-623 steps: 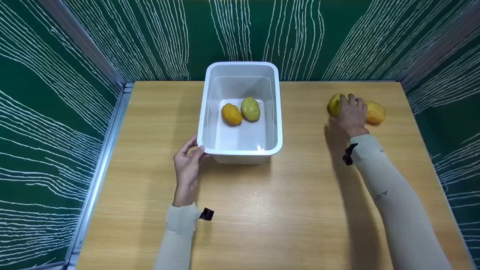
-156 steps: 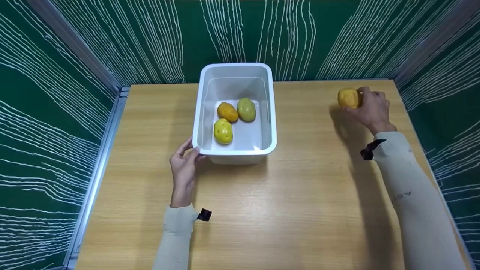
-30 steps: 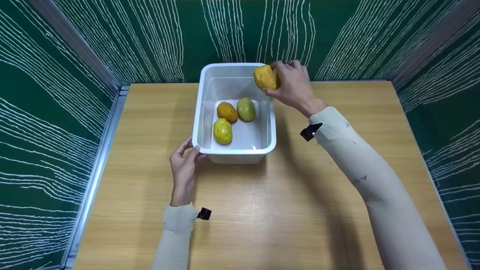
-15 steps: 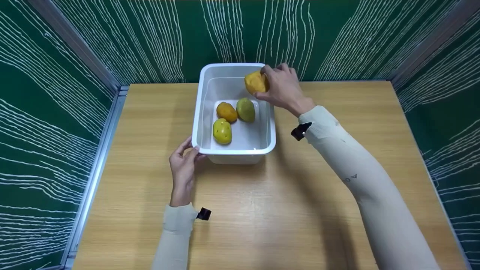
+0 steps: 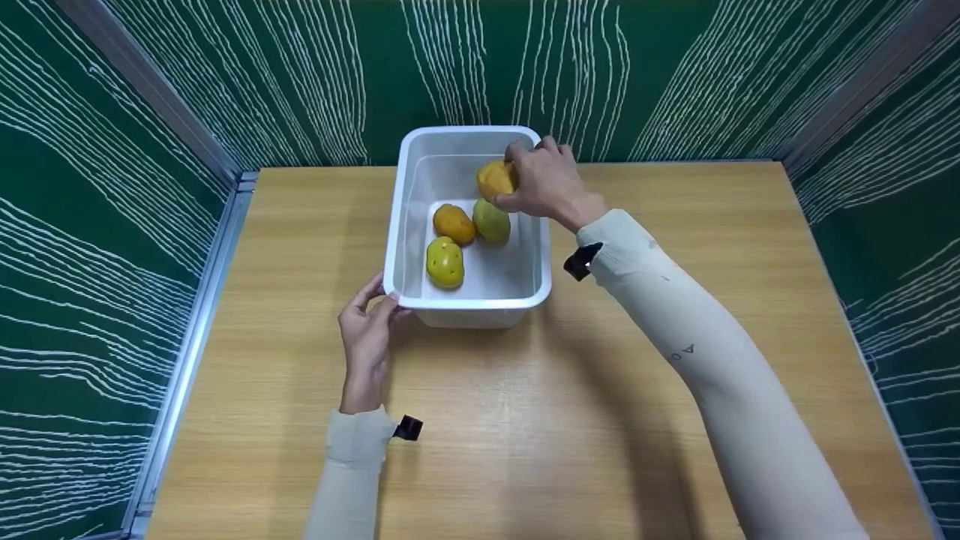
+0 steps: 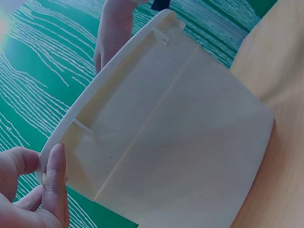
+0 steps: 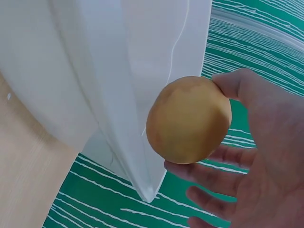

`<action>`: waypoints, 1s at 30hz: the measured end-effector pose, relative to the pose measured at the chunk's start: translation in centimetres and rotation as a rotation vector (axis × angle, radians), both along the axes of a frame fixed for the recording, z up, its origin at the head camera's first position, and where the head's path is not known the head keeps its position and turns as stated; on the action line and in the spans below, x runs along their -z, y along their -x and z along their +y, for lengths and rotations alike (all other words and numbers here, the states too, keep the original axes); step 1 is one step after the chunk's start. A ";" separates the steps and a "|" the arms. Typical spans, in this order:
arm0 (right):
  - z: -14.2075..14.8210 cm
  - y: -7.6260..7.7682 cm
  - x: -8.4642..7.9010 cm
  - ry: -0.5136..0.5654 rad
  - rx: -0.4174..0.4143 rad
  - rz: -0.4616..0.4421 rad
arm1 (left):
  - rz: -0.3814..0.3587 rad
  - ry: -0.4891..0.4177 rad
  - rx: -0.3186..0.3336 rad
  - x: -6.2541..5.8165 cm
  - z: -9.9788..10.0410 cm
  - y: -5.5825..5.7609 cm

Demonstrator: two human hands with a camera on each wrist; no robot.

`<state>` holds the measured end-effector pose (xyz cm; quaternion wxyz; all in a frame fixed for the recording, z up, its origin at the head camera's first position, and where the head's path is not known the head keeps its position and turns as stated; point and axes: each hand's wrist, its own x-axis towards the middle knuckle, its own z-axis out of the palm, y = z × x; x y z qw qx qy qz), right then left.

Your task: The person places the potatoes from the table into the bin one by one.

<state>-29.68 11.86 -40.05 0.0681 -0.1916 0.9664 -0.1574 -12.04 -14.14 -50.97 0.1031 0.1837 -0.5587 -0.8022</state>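
A white plastic bin [image 5: 480,304] stands on the wooden table. My left hand [image 5: 365,330] pinches its near-left rim corner, thumb on one side and fingers on the other, as the left wrist view shows at the bin rim [image 6: 90,90]. Over the bin's far right part, my right hand [image 5: 551,180] grips a smooth, oval yellow-orange fruit [image 7: 187,121] between thumb and fingers. In the head view this held fruit [image 5: 495,180] overlaps the green oval fruit [image 5: 492,222] on the bin floor. Beside that lie an orange fruit [image 5: 453,223] and a dotted yellow-green fruit [image 5: 445,262].
The wooden table [image 5: 300,247] reaches back to a green wall [image 5: 675,82] with wavy white lines. Similar panels rise at left and right. A metal rail [image 5: 191,345] runs along the left table edge. Both wrists carry small black devices [image 5: 409,427].
Since 5.2 s ago, my right hand has carried the yellow-orange fruit from the table's far right, over the rim, and lower over the bin. Earlier, the yellow-green fruit came into the bin. Left hand holds still.
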 end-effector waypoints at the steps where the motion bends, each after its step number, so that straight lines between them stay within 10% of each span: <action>1: -0.1 0.0 0.0 -0.004 -0.002 -0.005 | 0.000 0.000 0.000 0.0 0.0 0.0; 30: -2.9 -0.1 0.6 -0.037 -0.025 -0.177 | -0.003 0.021 0.021 0.0 -0.2 -0.2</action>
